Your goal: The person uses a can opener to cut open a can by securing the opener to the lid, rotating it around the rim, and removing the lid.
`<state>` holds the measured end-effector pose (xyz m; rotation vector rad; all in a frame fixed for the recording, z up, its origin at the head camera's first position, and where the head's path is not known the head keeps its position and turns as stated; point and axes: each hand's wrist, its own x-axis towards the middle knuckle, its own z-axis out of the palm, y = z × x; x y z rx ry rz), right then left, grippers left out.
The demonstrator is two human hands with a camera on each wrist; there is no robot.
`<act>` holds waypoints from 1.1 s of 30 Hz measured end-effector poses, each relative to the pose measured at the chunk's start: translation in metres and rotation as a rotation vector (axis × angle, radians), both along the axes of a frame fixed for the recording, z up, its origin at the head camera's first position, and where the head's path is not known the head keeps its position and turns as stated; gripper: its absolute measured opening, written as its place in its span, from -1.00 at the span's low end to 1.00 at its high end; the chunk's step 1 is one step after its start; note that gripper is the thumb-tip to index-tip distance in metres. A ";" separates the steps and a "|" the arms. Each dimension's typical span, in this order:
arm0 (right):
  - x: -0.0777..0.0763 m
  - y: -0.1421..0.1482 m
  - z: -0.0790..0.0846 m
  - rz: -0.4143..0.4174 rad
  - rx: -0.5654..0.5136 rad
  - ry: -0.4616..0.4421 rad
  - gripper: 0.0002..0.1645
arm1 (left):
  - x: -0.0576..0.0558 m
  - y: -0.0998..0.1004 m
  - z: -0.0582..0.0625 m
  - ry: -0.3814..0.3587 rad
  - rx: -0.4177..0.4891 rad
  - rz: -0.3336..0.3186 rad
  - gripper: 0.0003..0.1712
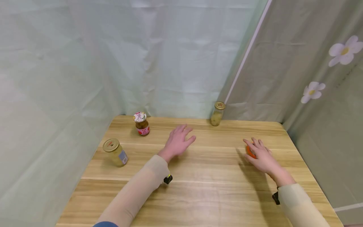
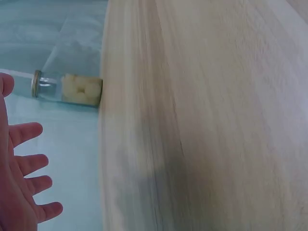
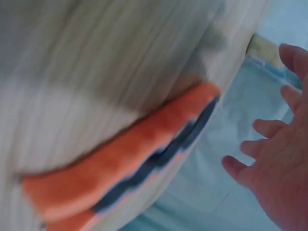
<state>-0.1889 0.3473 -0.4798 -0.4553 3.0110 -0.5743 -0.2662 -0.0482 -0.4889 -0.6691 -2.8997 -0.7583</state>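
Observation:
My right hand hovers with spread fingers over an orange object on the right of the table and hides most of it in the head view. The right wrist view shows this orange object as long, with a dark wavy strip along one side, lying beside the fingers. My left hand, fingers extended and holding nothing, is above the middle of the table. Beyond the left fingers stands a glass jar with a gold lid and pale pieces inside; the left wrist view shows this jar too.
At the left stand a gold-lidded jar with pale contents and a darker jar with a patterned lid and pink label. The wooden table meets pale curtains at its back and sides.

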 end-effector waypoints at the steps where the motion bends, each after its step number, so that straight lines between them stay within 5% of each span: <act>1: 0.005 0.006 0.001 -0.010 -0.002 -0.013 -0.11 | 0.001 0.001 0.001 -0.002 0.012 -0.006 -0.30; 13: 0.046 0.040 -0.007 -0.145 0.084 -0.139 0.19 | 0.017 0.007 0.004 -0.064 0.150 -0.025 -0.37; 23: 0.049 0.049 -0.022 -0.203 0.048 -0.078 0.24 | 0.019 0.018 0.005 -0.057 0.233 -0.051 -0.42; 33: 0.050 0.057 -0.030 -0.271 0.076 -0.045 0.17 | 0.016 0.024 0.001 -0.135 0.272 -0.032 -0.40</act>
